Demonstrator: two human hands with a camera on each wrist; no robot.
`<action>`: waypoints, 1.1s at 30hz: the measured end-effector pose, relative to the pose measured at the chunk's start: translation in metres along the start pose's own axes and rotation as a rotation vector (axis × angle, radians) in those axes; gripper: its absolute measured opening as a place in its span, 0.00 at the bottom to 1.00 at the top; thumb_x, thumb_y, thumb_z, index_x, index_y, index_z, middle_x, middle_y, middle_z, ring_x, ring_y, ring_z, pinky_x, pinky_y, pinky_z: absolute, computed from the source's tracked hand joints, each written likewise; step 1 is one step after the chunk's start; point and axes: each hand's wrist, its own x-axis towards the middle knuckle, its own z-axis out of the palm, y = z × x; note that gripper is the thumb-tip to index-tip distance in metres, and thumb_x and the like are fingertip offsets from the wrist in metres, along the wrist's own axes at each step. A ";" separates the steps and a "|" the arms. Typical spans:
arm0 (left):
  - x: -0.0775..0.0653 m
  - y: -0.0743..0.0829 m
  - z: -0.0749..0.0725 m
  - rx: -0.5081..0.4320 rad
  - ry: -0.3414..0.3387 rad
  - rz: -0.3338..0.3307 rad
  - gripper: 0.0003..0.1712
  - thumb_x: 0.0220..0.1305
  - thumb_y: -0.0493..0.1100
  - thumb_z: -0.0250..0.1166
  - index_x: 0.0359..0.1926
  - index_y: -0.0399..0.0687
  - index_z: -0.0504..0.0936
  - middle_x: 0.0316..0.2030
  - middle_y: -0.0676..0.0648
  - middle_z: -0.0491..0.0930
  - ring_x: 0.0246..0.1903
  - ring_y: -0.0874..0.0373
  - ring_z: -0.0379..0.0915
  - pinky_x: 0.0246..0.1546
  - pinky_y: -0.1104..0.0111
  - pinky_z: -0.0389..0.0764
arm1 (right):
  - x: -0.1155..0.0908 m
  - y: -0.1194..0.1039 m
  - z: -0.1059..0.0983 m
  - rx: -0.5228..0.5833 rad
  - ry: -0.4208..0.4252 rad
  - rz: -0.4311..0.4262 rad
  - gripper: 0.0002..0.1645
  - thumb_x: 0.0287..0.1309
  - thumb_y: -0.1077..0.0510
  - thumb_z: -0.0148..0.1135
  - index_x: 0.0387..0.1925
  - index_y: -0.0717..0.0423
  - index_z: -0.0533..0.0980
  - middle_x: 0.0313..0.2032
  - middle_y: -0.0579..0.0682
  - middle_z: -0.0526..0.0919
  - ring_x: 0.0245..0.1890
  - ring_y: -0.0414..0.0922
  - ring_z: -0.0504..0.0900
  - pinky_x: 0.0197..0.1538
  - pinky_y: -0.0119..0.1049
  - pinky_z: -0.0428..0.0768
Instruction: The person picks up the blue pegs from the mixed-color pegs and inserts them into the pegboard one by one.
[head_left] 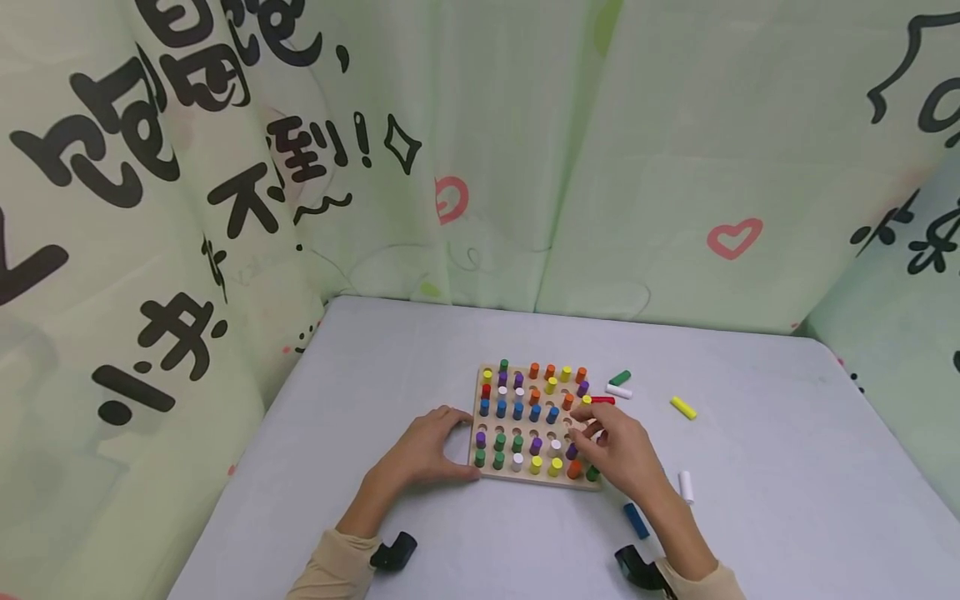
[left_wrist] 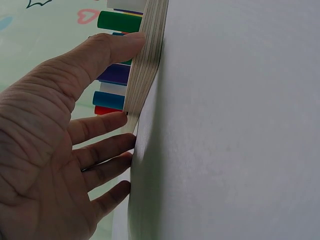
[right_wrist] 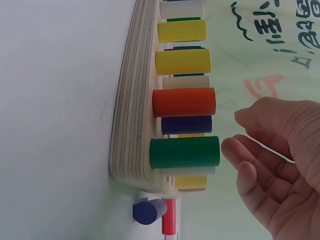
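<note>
A wooden pegboard [head_left: 525,480] lies on the table, with rows of coloured round pegs standing in its holes. My left hand [head_left: 427,446] is at the board's left side, thumb at the near corner and fingertips by the left edge; in the left wrist view its fingers are spread and fairly straight. My right hand [head_left: 622,446] hovers over the board's right side, partly covering pegs there. In the right wrist view, a gap shows between thumb and fingers, with no peg visible there. Closest to those fingers stands a green peg [right_wrist: 185,152], beside an orange peg [right_wrist: 184,102].
Loose pegs lie right of the board: green [head_left: 620,377], white [head_left: 618,391], red [head_left: 603,400] and yellow [head_left: 683,407]. Another white peg [head_left: 686,487] and a blue peg [head_left: 636,521] lie by my right forearm. A printed curtain [head_left: 495,250] hangs behind the white table [head_left: 787,467].
</note>
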 end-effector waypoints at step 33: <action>0.000 0.000 0.001 -0.011 0.002 -0.011 0.47 0.47 0.64 0.79 0.65 0.50 0.76 0.63 0.45 0.76 0.64 0.45 0.70 0.67 0.47 0.72 | -0.030 0.008 -0.015 -0.071 -0.009 0.027 0.16 0.58 0.60 0.74 0.48 0.56 0.83 0.36 0.44 0.84 0.33 0.39 0.77 0.32 0.26 0.77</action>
